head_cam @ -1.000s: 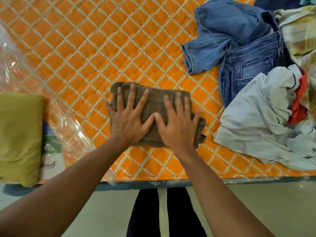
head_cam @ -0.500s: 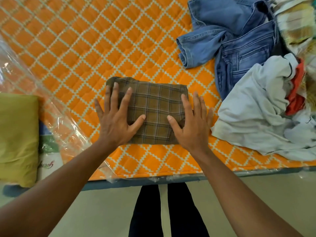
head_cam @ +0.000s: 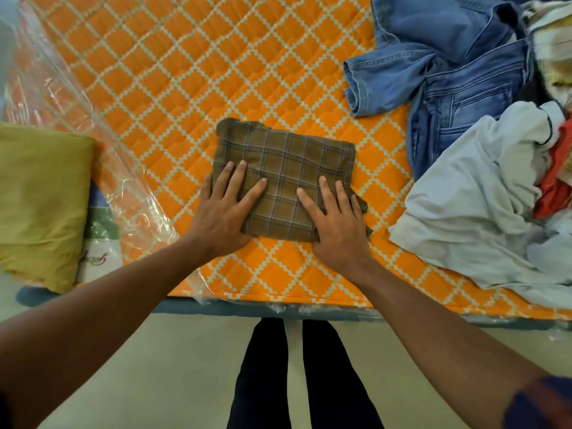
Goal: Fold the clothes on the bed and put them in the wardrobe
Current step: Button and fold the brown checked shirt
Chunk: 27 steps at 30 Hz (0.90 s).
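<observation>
The brown checked cloth [head_cam: 284, 178] lies folded small on the bed [head_cam: 185, 72], with the left hand [head_cam: 227, 209] and right hand [head_cam: 335, 221] flat and spread on it. The jeans [head_cam: 458, 82] and pale shirt [head_cam: 483, 193] beside it still look unfolded, and nothing is in the wardrobe yet.

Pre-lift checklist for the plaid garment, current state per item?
1. Plaid garment folded compact: ok, though a flap sticks out at its right edge.
2. Left hand on it: ok, flat on the near left corner.
3. Right hand on it: ok, flat on the near right corner.
4. Grip taken: not ok, fingers lie open on top.
5. Clear of jeans and white shirt: ok, apart from both.
6. Wardrobe path: cannot tell, out of view.
</observation>
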Each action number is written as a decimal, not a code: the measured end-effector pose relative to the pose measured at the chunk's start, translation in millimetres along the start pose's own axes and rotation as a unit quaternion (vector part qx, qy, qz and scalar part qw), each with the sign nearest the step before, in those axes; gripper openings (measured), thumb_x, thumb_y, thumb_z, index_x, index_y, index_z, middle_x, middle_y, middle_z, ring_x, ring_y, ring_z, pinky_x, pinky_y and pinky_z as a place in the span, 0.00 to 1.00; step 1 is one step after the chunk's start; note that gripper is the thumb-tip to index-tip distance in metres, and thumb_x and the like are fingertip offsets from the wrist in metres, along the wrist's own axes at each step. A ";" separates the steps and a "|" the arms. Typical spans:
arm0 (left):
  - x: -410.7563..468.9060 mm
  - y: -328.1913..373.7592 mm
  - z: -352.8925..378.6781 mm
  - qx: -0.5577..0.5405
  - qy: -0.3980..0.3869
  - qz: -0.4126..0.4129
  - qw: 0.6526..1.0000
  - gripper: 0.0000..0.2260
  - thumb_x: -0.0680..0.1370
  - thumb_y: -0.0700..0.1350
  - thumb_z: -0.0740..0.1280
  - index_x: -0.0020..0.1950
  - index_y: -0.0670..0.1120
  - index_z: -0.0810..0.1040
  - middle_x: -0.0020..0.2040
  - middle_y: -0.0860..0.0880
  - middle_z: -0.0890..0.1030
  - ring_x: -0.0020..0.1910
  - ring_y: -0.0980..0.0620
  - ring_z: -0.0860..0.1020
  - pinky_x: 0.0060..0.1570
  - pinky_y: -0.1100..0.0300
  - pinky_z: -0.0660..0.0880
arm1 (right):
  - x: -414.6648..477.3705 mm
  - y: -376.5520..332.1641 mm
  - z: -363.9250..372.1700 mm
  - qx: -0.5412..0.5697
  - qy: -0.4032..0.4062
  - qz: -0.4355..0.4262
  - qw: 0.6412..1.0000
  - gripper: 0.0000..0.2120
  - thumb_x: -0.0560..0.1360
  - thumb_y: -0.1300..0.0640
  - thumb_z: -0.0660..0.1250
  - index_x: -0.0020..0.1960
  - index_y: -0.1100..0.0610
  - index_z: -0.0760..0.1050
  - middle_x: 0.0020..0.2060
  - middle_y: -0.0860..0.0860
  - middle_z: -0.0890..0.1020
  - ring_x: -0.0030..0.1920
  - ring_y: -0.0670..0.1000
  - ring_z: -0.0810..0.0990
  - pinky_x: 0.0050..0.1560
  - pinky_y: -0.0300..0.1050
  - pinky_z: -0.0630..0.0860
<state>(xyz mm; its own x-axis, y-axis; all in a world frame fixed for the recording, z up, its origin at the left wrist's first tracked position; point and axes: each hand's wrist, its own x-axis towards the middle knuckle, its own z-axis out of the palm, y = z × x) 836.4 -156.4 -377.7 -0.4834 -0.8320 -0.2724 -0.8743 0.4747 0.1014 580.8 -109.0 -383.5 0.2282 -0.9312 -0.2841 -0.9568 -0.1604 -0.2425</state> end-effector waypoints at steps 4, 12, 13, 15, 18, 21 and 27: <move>6.8 2.6 -16.1 -0.009 0.015 0.003 1.000 0.35 0.70 0.59 0.63 0.76 0.49 0.68 0.75 0.34 0.67 0.71 0.31 0.70 0.64 0.33 0.67 | 17.7 2.4 -31.8 0.049 -0.039 -0.019 0.998 0.37 0.74 0.57 0.72 0.80 0.47 0.63 0.75 0.59 0.70 0.72 0.65 0.71 0.64 0.63 0.76; -42.7 -58.7 -123.5 -0.114 0.138 -0.082 0.980 0.29 0.67 0.51 0.61 0.69 0.54 0.76 0.62 0.50 0.82 0.53 0.40 0.83 0.40 0.50 0.80 | 106.4 -59.4 -177.5 0.035 -0.204 -0.130 0.970 0.29 0.71 0.57 0.68 0.67 0.35 0.71 0.53 0.50 0.85 0.49 0.57 0.83 0.45 0.50 0.80; -47.9 -65.2 -132.3 -0.130 0.156 -0.103 0.974 0.29 0.66 0.50 0.62 0.68 0.54 0.76 0.62 0.51 0.82 0.54 0.41 0.83 0.42 0.50 0.80 | 117.5 -71.0 -188.8 0.042 -0.211 -0.136 0.967 0.29 0.70 0.57 0.67 0.66 0.34 0.71 0.52 0.50 0.85 0.48 0.57 0.83 0.45 0.54 0.82; -85.1 -104.5 -163.3 -0.153 0.213 -0.165 0.951 0.28 0.66 0.47 0.66 0.67 0.55 0.78 0.62 0.54 0.82 0.56 0.45 0.82 0.46 0.52 0.80 | 150.0 -132.1 -216.8 0.027 -0.205 -0.185 0.961 0.31 0.70 0.58 0.65 0.66 0.31 0.69 0.55 0.51 0.84 0.49 0.59 0.84 0.48 0.58 0.83; -145.8 -163.3 -203.6 -0.140 0.321 -0.235 0.907 0.27 0.66 0.43 0.69 0.65 0.53 0.81 0.62 0.53 0.82 0.56 0.45 0.82 0.48 0.51 0.81 | 192.5 -232.1 -255.7 0.010 -0.162 -0.269 0.949 0.33 0.70 0.59 0.66 0.69 0.31 0.69 0.56 0.53 0.84 0.50 0.59 0.84 0.48 0.56 0.83; -201.7 -204.3 -228.2 -0.080 0.407 -0.266 0.870 0.22 0.71 0.41 0.69 0.65 0.50 0.82 0.62 0.49 0.83 0.57 0.42 0.82 0.52 0.48 0.80 | 220.9 -317.6 -274.8 0.034 -0.070 -0.369 0.926 0.34 0.71 0.59 0.70 0.71 0.34 0.71 0.58 0.53 0.85 0.55 0.59 0.83 0.51 0.54 0.80; -267.5 -255.7 -145.9 0.002 0.409 -0.321 0.854 0.17 0.76 0.44 0.72 0.65 0.50 0.82 0.61 0.45 0.83 0.51 0.41 0.80 0.45 0.47 0.76 | 276.4 -428.5 -187.5 -0.015 0.011 -0.549 0.835 0.34 0.67 0.57 0.57 0.74 0.47 0.73 0.71 0.52 0.76 0.70 0.59 0.75 0.64 0.60 0.74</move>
<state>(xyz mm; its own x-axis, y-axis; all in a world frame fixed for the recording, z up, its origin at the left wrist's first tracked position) 1182.7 -97.2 -191.1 0.2247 -0.8429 0.4889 -0.9715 -0.1551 0.1792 1020.1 -359.0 -184.2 0.9684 -0.2226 0.1125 -0.1764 -0.9302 -0.3218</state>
